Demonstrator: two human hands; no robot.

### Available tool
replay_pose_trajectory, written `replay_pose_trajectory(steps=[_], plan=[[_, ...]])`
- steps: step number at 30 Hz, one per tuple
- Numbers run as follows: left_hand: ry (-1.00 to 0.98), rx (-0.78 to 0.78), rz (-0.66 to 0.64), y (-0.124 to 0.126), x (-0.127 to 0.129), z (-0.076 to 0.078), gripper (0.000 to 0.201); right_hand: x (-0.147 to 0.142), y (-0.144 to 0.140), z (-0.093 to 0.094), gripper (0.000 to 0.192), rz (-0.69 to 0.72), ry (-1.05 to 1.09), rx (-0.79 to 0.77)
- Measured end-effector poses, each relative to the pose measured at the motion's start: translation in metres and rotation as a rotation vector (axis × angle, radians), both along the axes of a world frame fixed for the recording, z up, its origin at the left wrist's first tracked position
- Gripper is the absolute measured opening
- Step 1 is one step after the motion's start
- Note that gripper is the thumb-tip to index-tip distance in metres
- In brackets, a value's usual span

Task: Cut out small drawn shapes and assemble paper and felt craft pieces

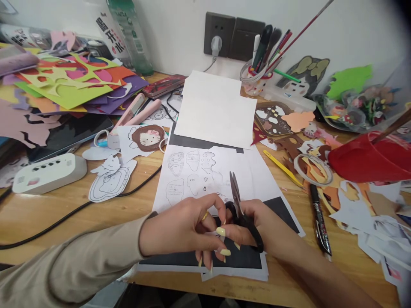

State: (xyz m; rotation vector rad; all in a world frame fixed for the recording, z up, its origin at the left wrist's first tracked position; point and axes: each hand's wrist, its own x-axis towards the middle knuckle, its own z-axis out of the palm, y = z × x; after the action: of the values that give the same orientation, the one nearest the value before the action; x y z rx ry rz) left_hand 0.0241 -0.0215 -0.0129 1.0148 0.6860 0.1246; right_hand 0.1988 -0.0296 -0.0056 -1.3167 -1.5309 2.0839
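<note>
Nearest, over the desk (48,214) edge: right hand (266,231) gripping black scissors (239,211), blades shut and pointing away; left hand (186,229) beside it, fingers curled, pinching a small paper scrap (221,233) at the handles. Beneath them, a printed sheet (195,171) of outline drawings on black paper (244,256). Beyond, white sheets (215,109), a pen cup (257,79), wall sockets (233,36).

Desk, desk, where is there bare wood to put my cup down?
Bare wood shows at the front left of the desk, between the black cable and the left hand, and beside the black marker. The right side is crowded with paper scraps.
</note>
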Motion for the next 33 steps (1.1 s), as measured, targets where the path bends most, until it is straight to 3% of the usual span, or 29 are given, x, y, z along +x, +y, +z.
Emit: replay_pose_trajectory(steps=[7, 13, 20, 27, 33], plan=[[-0.042, -0.052, 0.149, 0.000, 0.004, -0.002, 0.025, 0.008, 0.004, 0.001, 0.017, -0.062, -0.032, 0.071], [-0.069, -0.114, 0.124, 0.002, 0.004, -0.005, 0.015, 0.012, 0.008, 0.002, 0.017, -0.157, -0.133, 0.181], [-0.058, -0.082, 0.157, 0.006, 0.004, -0.001, 0.014, 0.015, 0.009, -0.001, 0.018, -0.149, -0.121, 0.236], [0.015, 0.050, 0.170, 0.006, 0.003, 0.000, 0.022, 0.016, 0.009, 0.004, 0.014, -0.133, -0.154, 0.193], [0.056, 0.045, 0.136, 0.006, 0.003, -0.003, 0.019, 0.016, 0.008, 0.006, 0.011, -0.130, -0.149, 0.150]])
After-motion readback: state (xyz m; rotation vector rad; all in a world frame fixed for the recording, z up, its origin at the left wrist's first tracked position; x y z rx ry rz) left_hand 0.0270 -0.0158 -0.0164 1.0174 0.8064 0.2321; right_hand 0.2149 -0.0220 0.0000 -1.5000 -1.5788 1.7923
